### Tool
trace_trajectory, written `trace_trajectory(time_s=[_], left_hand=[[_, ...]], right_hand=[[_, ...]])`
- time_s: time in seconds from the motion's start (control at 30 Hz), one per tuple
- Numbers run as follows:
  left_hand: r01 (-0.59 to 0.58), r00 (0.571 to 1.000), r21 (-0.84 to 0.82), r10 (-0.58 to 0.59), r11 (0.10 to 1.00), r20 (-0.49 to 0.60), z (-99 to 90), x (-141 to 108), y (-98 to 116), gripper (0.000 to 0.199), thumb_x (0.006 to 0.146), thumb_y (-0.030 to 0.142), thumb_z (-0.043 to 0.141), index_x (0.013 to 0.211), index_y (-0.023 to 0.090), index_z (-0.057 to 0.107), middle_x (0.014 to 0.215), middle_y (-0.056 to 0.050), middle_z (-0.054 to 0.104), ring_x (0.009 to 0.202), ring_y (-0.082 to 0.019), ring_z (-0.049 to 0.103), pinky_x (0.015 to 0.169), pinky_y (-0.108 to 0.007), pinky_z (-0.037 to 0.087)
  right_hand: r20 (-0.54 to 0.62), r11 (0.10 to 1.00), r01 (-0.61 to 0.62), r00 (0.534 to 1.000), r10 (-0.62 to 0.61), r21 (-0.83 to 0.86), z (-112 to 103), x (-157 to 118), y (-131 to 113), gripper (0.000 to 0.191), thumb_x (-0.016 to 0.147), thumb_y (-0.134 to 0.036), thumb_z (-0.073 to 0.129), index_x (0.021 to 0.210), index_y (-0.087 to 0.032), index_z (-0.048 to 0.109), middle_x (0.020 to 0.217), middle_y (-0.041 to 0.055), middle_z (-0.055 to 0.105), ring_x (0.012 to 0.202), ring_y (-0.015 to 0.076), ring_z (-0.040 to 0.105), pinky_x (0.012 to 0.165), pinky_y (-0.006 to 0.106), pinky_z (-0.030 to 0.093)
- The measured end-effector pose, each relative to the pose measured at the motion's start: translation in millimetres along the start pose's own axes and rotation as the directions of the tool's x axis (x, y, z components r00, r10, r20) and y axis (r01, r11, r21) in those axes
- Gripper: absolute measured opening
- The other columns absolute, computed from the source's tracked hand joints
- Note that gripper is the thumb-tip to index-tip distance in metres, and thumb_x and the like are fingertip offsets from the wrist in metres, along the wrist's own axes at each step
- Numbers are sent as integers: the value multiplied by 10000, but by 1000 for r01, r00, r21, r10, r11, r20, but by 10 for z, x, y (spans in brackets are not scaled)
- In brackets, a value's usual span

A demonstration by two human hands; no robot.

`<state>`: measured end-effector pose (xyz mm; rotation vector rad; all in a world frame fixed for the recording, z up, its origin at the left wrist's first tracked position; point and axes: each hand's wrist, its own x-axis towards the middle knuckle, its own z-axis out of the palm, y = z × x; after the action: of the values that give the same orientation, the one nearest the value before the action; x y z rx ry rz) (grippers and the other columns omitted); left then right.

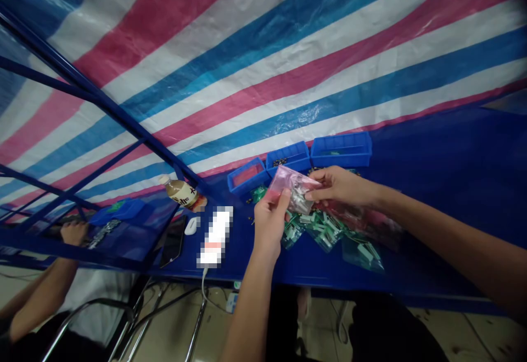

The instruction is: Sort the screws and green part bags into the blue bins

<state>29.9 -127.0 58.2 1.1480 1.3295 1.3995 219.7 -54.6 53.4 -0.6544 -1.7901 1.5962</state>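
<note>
Between my two hands is a clear pinkish plastic bag (290, 184) with small silvery pieces inside. My left hand (270, 216) grips its lower left side, thumb lying over the front. At the bag's right edge, my right hand (335, 186) pinches with thumb and fingers. Below them on the table lies a pile of small green-tinted bags (325, 230) holding pale pieces. A reddish clear bag (358, 216) lies beneath my right forearm, partly hidden by it.
Blue bins (341, 151) line the table's back edge by a striped sheet (263, 93). Left of my hands stand a bottle (183, 193), a white case (191, 226), a phone (173, 244) and a blurred-out device with a cable. Beyond the blue frame, a co-worker's hand (74, 233) rests near another bin.
</note>
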Motion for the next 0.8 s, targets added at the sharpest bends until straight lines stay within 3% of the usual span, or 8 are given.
trace_trajectory(time_s=[0.1, 0.3, 0.4, 0.53, 0.67, 0.7, 0.8], left_hand=[[19, 999, 38, -21, 999, 46, -78, 8, 5, 353, 753, 470, 753, 842, 134, 695, 756, -22, 643, 577, -82, 526, 503, -202, 411], [60, 988, 74, -70, 996, 139, -124, -28, 95, 472, 676, 398, 829, 1048, 127, 722, 844, -59, 725, 677, -137, 638, 587, -219, 498], [-4, 985, 185, -28, 983, 169, -98, -54, 102, 430, 648, 358, 850, 992, 118, 754, 863, -69, 750, 715, -168, 669, 673, -258, 534], [-131, 988, 316, 96, 940, 122, -185, 7, 66, 353, 683, 359, 819, 950, 132, 772, 919, -76, 764, 824, -217, 698, 778, -309, 546], [-197, 967, 435, 247, 879, -63, -520, 374, 107, 370, 690, 398, 799, 931, 120, 765, 859, -79, 764, 786, -228, 698, 755, -335, 550], [-235, 952, 481, 299, 845, -59, -630, 520, 143, 348, 693, 399, 795, 906, 124, 765, 840, -75, 760, 779, -226, 694, 756, -338, 548], [-462, 871, 620, 458, 635, 180, -964, 1020, 282, 200, 760, 350, 736, 847, 173, 768, 907, -59, 754, 882, -225, 677, 878, -368, 518]], right_hand=[[-125, 1000, 18, 992, -17, 6, -31, 25, 42, 273, 730, -408, 764, 836, -180, 657, 750, -9, 664, 676, 127, 598, 637, 259, 463], [-48, 999, -14, 999, 12, -40, -27, 38, 48, 308, 678, -438, 794, 780, -168, 687, 719, -10, 653, 670, 133, 593, 650, 273, 457], [-60, 999, 14, 998, -17, -51, -3, 40, 52, 321, 680, -450, 795, 785, -166, 690, 738, 0, 659, 694, 144, 596, 664, 280, 453], [-69, 990, 74, 994, -82, -122, 15, 20, 12, 311, 766, -471, 724, 863, -178, 684, 812, 17, 676, 755, 166, 612, 705, 293, 455], [-156, 942, 117, 973, -172, -314, 35, 17, -7, 287, 895, -451, 568, 909, -191, 690, 886, 38, 695, 818, 180, 617, 728, 301, 436], [-183, 921, 112, 964, -191, -372, 39, 21, -4, 287, 915, -434, 539, 892, -192, 692, 876, 37, 697, 805, 177, 614, 718, 298, 427], [-201, 856, 127, 945, -258, -502, 41, 32, 7, 296, 959, -385, 482, 853, -195, 683, 842, 26, 699, 763, 158, 605, 701, 289, 403]])
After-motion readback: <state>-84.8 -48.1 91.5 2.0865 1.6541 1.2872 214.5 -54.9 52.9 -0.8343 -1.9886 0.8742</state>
